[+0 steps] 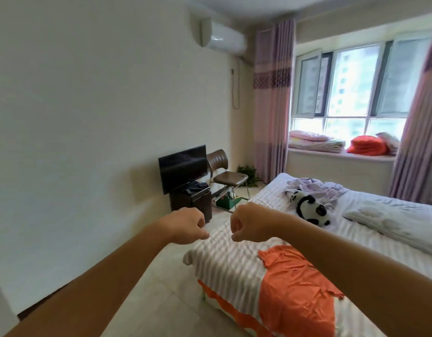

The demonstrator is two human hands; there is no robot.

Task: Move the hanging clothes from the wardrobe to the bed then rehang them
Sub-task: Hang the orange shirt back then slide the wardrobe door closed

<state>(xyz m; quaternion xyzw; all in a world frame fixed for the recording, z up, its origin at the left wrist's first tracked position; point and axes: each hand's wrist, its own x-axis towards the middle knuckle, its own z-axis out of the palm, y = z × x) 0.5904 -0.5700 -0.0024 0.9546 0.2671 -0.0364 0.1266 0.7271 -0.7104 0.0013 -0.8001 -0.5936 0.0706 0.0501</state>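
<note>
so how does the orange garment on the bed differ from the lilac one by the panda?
The orange garment lies spread fairly flat at the near end of the bed; the lilac garment is crumpled in a heap at the far end. The orange one lies clear of the toy, while the lilac one lies against the panda toy. The orange one is nearer both hands. Both rest on the striped sheet; no hanger shows on either.

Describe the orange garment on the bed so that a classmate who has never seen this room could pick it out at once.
Start at the big bed with the striped sheet on the right of the room. At its near end, just under the person's right forearm, lies the orange garment, spread flat. Unlike the crumpled pale lilac clothes and the panda toy farther up the bed, it is bright orange.
</note>
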